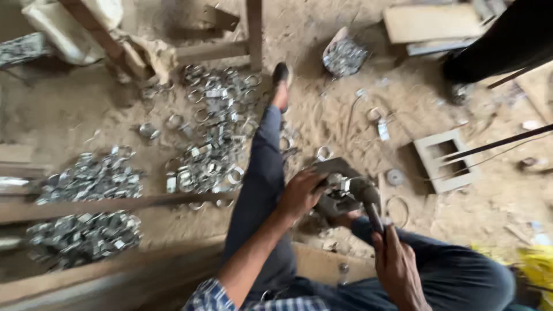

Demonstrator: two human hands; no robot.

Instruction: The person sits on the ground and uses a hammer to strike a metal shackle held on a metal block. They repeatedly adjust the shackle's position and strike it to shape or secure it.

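Observation:
My left hand [300,194] grips a small shiny metal clamp piece [340,183] against a dark iron block [337,201] between my legs. Beside it, my right hand [397,268] is closed around the handle of a hammer [368,201], whose head rests close to the clamp. I sit on the sandy ground, my left leg in dark trousers stretched forward to a black shoe [280,74]. The picture is blurred, so the clamp's exact shape is hard to read.
Heaps of metal ring clamps [216,132] lie on the ground ahead; more piles [86,201] sit left beside a wooden bar [103,204]. A sack of parts [344,56] stands far ahead. A grey hollow block [446,160] and another person's dark leg [501,46] are right.

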